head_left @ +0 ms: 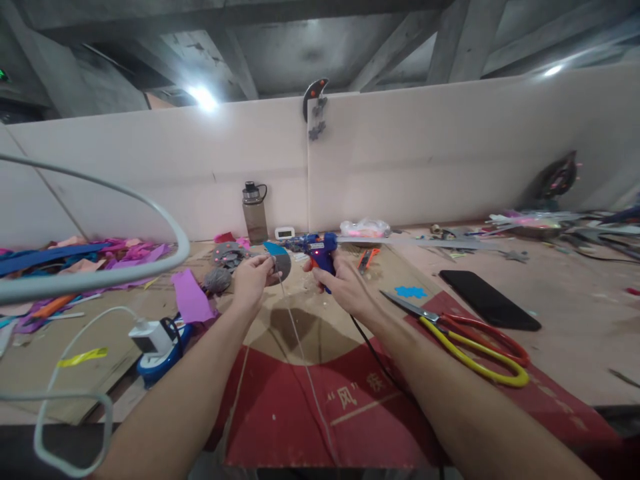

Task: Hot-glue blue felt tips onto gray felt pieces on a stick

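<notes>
Head view, so here's the setup: the glue gun (323, 252) is blue, sits in the right hand (345, 287) with the fingers wrapped tight round its grip, nozzle pointing left. Just beside the nozzle is a grey disc (285, 267) with a blue wedge (275, 249) on top, pinched between the fingers of the left hand (253, 277). Can't tell if the nozzle actually touches the disc. A thin wire (295, 327) hangs down from the disc toward the camera. Both hands hover over a sheet of cardboard (320, 333) on the worktop (575, 347). Right of the right hand: a blue flower cutout (410, 292), yellow-and-red scissors (465, 337), then a black phone (487, 299). Beyond the left hand stands a water bottle (254, 213); left of it, a pink paper scrap (190, 297) and a white charger (150, 337).
</notes>
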Available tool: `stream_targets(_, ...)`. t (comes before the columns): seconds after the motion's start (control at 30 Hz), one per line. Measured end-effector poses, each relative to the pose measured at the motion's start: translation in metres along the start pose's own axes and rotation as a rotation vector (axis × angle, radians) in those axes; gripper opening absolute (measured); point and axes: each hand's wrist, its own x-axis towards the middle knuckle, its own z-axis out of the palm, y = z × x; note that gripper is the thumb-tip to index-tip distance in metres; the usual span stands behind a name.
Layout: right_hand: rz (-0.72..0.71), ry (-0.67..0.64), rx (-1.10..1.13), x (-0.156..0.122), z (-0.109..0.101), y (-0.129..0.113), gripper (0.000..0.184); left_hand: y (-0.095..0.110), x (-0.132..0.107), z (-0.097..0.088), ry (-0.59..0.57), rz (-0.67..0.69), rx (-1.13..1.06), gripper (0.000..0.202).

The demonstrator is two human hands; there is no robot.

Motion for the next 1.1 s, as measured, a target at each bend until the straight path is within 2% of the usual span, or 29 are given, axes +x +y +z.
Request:
stream_targets(0.1,-0.073,-0.023,-0.202,-0.0012,0.0001,0.0052,0.015,-0.0011,0.0000,0.0013,0.014,0.005,0.010,0.024)
stream_targets(0.2,-0.126,-0.024,-0.285,-0.0008,0.0007,0.0078,0.014,-0.0023,0.0012,0.0025,0.038,0.001,0.017,0.024)
stream_targets(0.4,-0.111,0.004,-0.354,-0.0005,0.0030,0.0059,0.014,-0.0033,0.0017,0.0032,0.035,0.018,0.021,0.023)
stream_targets(0.63,-0.065,0.005,-0.408,-0.0016,0.0038,0.0034,0.023,-0.0015,-0.0002,0.0053,0.073,-0.004,0.013,0.021)
stream_targets(1.1,-0.044,0.005,-0.415,-0.0016,0.0037,0.0013,0.019,-0.0017,0.0005,0.0050,0.072,0.015,0.035,0.022)
